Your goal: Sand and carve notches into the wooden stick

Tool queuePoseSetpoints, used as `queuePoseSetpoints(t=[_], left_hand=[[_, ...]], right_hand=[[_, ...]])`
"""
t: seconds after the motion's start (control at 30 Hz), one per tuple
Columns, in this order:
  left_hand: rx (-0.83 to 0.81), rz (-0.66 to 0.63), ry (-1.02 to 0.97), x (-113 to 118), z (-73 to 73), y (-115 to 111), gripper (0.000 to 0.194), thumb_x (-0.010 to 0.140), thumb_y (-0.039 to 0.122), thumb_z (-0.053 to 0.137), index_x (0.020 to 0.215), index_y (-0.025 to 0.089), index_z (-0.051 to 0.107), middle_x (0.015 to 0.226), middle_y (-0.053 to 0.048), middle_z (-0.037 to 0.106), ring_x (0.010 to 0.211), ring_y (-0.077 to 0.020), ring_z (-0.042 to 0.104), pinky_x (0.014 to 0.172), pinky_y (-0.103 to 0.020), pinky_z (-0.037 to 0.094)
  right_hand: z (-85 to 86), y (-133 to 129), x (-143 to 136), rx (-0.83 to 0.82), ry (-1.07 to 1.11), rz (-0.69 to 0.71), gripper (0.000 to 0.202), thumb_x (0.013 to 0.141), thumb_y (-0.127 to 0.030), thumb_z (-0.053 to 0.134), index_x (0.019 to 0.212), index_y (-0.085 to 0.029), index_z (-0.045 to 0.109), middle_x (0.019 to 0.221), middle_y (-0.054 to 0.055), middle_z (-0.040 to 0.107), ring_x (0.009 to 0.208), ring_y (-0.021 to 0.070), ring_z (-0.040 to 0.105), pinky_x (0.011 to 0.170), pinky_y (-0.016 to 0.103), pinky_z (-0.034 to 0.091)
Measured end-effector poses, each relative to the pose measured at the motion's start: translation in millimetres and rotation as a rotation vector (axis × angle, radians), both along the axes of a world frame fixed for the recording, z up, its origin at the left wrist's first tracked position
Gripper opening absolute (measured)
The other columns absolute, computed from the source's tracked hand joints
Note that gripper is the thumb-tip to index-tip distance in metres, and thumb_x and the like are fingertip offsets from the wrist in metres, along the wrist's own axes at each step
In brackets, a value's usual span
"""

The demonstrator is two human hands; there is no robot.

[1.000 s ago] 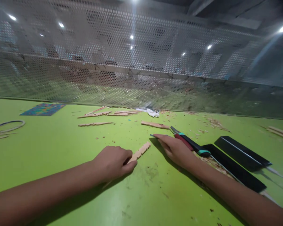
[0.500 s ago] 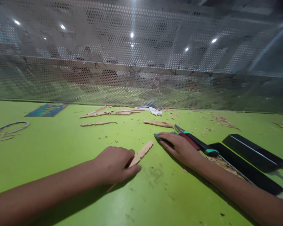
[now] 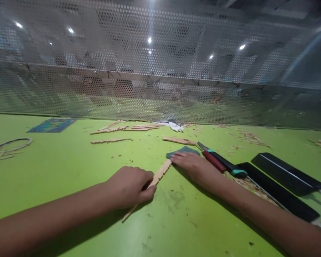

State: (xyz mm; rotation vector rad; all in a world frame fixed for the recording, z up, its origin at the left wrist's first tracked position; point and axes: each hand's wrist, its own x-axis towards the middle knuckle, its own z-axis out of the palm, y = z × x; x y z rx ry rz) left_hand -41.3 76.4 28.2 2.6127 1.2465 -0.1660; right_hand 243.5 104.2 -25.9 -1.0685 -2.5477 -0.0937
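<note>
My left hand (image 3: 132,187) is closed around a pale wooden stick (image 3: 163,171) with notches cut along one edge. The stick slants away from me, its thin pointed end showing below my hand. At its far end lies my right hand (image 3: 192,165), palm down, fingers stretched out. Those fingers rest on the near edge of a thin grey-green sheet (image 3: 186,150) that looks like sandpaper, and the fingertips meet the stick's tip. Part of the sheet is hidden beneath the hand. Just right of it lie a red-handled tool (image 3: 214,161) and a black and teal-handled carving tool (image 3: 226,160).
Two long black blade-like pieces (image 3: 286,173) lie at right beside wood shavings (image 3: 253,187). Carved sticks (image 3: 109,141) and a wooden piece (image 3: 179,141) lie farther back, near white crumpled tissue (image 3: 176,126). A ring (image 3: 13,144) and patterned card (image 3: 52,125) are at left. A perforated metal screen (image 3: 149,89) borders the green table.
My right hand has moved left and slightly nearer, to the stick's tip, and its fingers lie flatter. The grey-green sheet has shifted left and shows more. My left hand keeps its grip.
</note>
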Motion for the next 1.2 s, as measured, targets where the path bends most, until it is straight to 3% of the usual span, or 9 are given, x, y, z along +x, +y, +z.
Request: queuePoseSetpoints(t=[0.1, 0.23, 0.37, 0.47, 0.63, 0.9, 1.03, 1.2], left_hand=[[0.003, -0.004, -0.001, -0.4, -0.3, 0.6, 0.03, 0.097, 0.041, 0.046, 0.081, 0.023, 0.063, 0.072, -0.005, 0.071, 0.056, -0.0196, 0.056, 0.051, -0.031, 0.026], [0.003, -0.009, -0.003, -0.7, -0.8, 1.4, 0.029, 0.097, 0.041, 0.046, 0.082, 0.023, 0.063, 0.072, -0.005, 0.071, 0.056, -0.0195, 0.056, 0.051, -0.031, 0.026], [-0.003, -0.009, -0.003, -0.7, -0.5, 1.1, 0.03, 0.097, 0.042, 0.045, 0.081, 0.023, 0.062, 0.071, -0.005, 0.07, 0.055, -0.0195, 0.056, 0.051, -0.031, 0.026], [-0.006, 0.001, -0.006, -1.9, 0.9, -0.5, 0.032, 0.099, 0.043, 0.043, 0.083, 0.023, 0.063, 0.075, -0.006, 0.072, 0.058, -0.0206, 0.057, 0.051, -0.031, 0.026], [-0.039, 0.023, -0.001, -6.7, 8.6, -4.9, 0.035, 0.097, 0.052, 0.048, 0.089, 0.023, 0.066, 0.08, -0.007, 0.074, 0.06, -0.0214, 0.06, 0.05, -0.03, 0.027], [-0.061, -0.014, 0.144, -12.7, 25.4, -13.1, 0.036, 0.098, 0.04, 0.045, 0.088, 0.021, 0.074, 0.074, -0.009, 0.074, 0.054, -0.0191, 0.053, 0.05, -0.031, 0.027], [-0.084, -0.048, 0.142, -19.2, 26.8, -14.5, 0.035, 0.098, 0.037, 0.046, 0.083, 0.021, 0.074, 0.07, -0.006, 0.072, 0.05, -0.0156, 0.046, 0.048, -0.031, 0.024], [-0.071, -0.112, 0.143, -17.4, 25.8, -17.2, 0.036, 0.102, 0.032, 0.046, 0.084, 0.021, 0.074, 0.071, -0.006, 0.073, 0.05, -0.0146, 0.046, 0.049, -0.03, 0.024]], right_hand=[[1.1, 1.1, 1.2, 0.041, 0.044, -0.085, 0.052, 0.097, 0.0, 0.041, 0.137, -0.017, 0.071, 0.136, 0.015, 0.073, 0.129, 0.0299, 0.069, 0.11, 0.054, 0.055], [2.0, -3.2, -6.2, 0.017, 0.017, -0.001, 0.053, 0.097, -0.002, 0.048, 0.14, -0.024, 0.068, 0.144, 0.008, 0.069, 0.137, 0.0248, 0.063, 0.118, 0.049, 0.048], [1.7, 3.0, -2.4, 0.027, 0.015, -0.085, 0.053, 0.09, 0.005, 0.047, 0.129, -0.02, 0.074, 0.13, 0.013, 0.076, 0.127, 0.0315, 0.069, 0.111, 0.056, 0.053], [3.9, 3.8, 4.6, 0.074, 0.068, -0.14, 0.049, 0.095, 0.002, 0.043, 0.13, -0.015, 0.072, 0.129, 0.016, 0.076, 0.124, 0.0308, 0.072, 0.108, 0.053, 0.056], [7.3, -7.1, 3.5, 0.105, 0.123, -0.147, 0.041, 0.104, -0.01, 0.041, 0.134, -0.017, 0.068, 0.132, 0.014, 0.075, 0.123, 0.0268, 0.072, 0.106, 0.047, 0.059], [7.4, -9.9, 1.5, 0.05, 0.104, -0.154, 0.031, 0.105, -0.022, 0.047, 0.124, -0.017, 0.071, 0.121, 0.014, 0.079, 0.104, 0.0282, 0.079, 0.09, 0.043, 0.066], [-4.0, -4.3, 5.6, 0.043, 0.079, -0.159, 0.031, 0.104, -0.025, 0.052, 0.125, -0.015, 0.073, 0.125, 0.015, 0.078, 0.111, 0.032, 0.077, 0.097, 0.05, 0.064], [-5.1, 0.6, 10.8, 0.072, 0.059, -0.157, 0.033, 0.099, -0.013, 0.05, 0.117, -0.016, 0.078, 0.12, 0.016, 0.08, 0.108, 0.0346, 0.079, 0.094, 0.053, 0.065]])
